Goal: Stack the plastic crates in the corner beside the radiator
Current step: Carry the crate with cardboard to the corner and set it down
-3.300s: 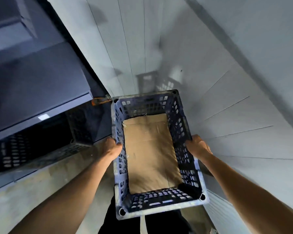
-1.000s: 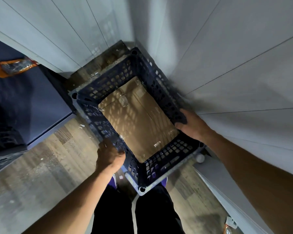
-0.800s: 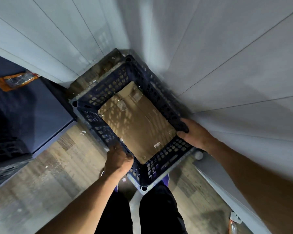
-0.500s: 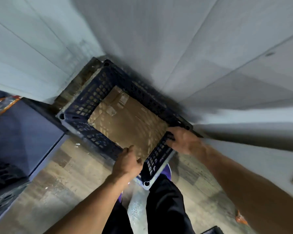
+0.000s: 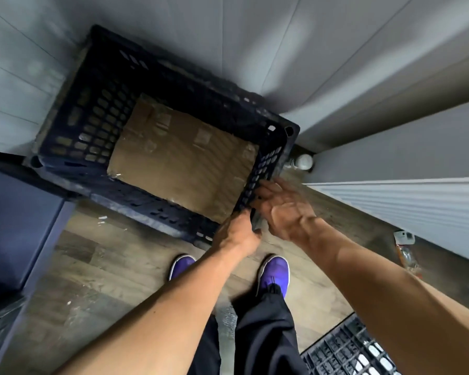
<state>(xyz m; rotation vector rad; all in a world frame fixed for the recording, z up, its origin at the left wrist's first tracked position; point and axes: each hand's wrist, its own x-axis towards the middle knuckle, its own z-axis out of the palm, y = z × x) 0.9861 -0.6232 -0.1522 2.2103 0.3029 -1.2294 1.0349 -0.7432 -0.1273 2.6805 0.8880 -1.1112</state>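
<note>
A dark blue plastic crate [image 5: 92,117] stands on the wood floor, pushed into the corner where two white walls meet. A sheet of brown cardboard [image 5: 182,163] lines its bottom. The white radiator [image 5: 390,204] runs along the wall just right of the crate. My left hand [image 5: 238,234] grips the crate's rim at its near right corner. Beside it, my right hand [image 5: 282,209] is spread with the palm showing, its fingertips touching the crate's right end wall.
A dark cabinet [image 5: 14,226] stands left of the crate. Another black crate [image 5: 347,350] lies at the bottom right, by my leg. My purple shoes [image 5: 272,274] stand close to the crate. A white knob [image 5: 305,161] and an orange wrapper [image 5: 408,257] sit by the radiator.
The crate went from carried at chest height down to the floor in the corner. My left hand slid to the near right corner and my right hand opened off the rim.
</note>
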